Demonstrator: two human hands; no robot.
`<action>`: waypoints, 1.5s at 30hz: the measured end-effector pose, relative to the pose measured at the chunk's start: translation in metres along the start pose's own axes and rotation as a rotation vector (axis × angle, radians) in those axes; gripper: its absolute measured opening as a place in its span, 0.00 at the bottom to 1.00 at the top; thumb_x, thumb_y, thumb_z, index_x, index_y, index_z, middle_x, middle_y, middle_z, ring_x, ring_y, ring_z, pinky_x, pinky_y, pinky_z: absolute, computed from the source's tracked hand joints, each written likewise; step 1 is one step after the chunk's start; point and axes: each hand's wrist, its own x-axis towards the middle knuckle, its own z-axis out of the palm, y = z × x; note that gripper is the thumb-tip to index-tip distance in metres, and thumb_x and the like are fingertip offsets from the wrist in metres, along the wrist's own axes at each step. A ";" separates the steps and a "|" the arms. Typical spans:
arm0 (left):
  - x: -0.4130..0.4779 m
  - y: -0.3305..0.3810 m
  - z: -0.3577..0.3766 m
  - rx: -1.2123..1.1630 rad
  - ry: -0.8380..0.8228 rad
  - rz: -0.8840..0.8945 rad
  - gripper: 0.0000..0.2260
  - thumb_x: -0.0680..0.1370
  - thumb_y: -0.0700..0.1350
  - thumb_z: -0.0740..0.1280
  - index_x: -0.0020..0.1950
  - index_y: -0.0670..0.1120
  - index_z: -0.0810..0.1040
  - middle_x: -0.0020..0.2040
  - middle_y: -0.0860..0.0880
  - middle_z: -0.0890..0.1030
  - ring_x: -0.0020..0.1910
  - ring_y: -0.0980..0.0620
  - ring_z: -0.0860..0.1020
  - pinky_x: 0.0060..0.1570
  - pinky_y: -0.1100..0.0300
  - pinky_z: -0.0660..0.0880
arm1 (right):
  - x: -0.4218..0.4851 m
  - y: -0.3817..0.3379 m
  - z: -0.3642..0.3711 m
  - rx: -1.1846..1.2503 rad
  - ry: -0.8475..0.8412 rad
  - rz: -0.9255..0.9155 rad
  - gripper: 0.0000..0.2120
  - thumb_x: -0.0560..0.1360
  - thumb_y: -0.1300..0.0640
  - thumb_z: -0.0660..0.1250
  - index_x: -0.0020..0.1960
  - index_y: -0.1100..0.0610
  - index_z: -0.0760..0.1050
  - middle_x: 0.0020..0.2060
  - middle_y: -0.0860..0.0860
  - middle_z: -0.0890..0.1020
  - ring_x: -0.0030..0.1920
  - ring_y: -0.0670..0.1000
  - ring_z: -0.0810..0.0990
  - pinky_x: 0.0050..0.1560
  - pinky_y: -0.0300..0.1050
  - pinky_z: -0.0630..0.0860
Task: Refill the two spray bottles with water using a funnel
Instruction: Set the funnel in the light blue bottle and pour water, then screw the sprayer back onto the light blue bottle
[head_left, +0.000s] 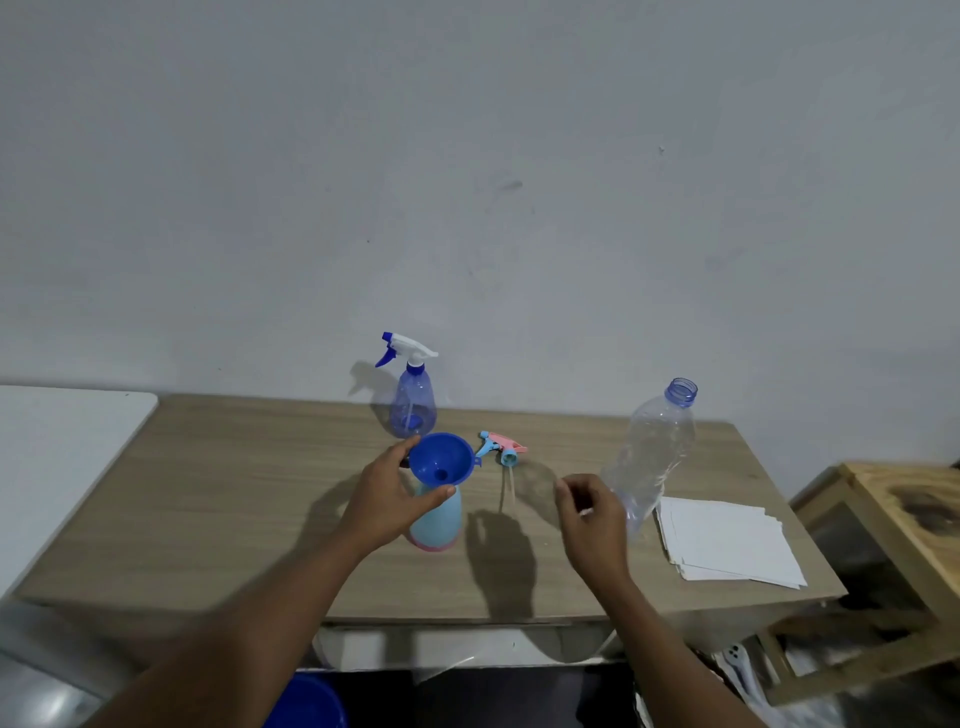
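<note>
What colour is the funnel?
The funnel is blue, best seen in the head view.

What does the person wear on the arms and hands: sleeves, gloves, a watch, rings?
The left forearm and right forearm are bare; no sleeve reaches into view. The left hand and right hand have no gloves, and no watch, bracelet or ring shows.

Pale wall, wooden table, perhaps a wooden shelf

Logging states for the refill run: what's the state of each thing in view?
pastel bottle: upright, head off, funnel in neck
funnel: seated, gripped by left hand
spray head: detached, lying on table
blue bottle: upright, head on
clear bottle: uncapped, tilted, held by right hand
</note>
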 end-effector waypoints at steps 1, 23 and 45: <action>0.000 0.000 0.000 0.003 -0.001 0.001 0.32 0.65 0.54 0.81 0.66 0.53 0.74 0.56 0.59 0.80 0.56 0.62 0.77 0.54 0.65 0.73 | 0.004 -0.005 0.010 0.004 -0.071 0.038 0.06 0.79 0.61 0.68 0.43 0.56 0.79 0.35 0.51 0.82 0.36 0.41 0.78 0.38 0.35 0.74; -0.001 -0.037 0.008 -0.018 -0.086 -0.125 0.44 0.65 0.52 0.81 0.76 0.52 0.64 0.61 0.55 0.77 0.61 0.55 0.75 0.62 0.51 0.76 | 0.041 -0.052 0.069 0.528 -0.330 0.713 0.07 0.80 0.66 0.61 0.50 0.63 0.77 0.30 0.53 0.74 0.28 0.47 0.67 0.30 0.41 0.67; -0.003 -0.054 0.023 0.061 -0.046 -0.025 0.22 0.70 0.49 0.77 0.62 0.52 0.76 0.59 0.53 0.78 0.53 0.58 0.77 0.52 0.61 0.73 | -0.044 0.088 0.052 -0.598 -0.590 -0.109 0.07 0.80 0.56 0.61 0.53 0.54 0.77 0.51 0.45 0.74 0.43 0.43 0.72 0.43 0.38 0.70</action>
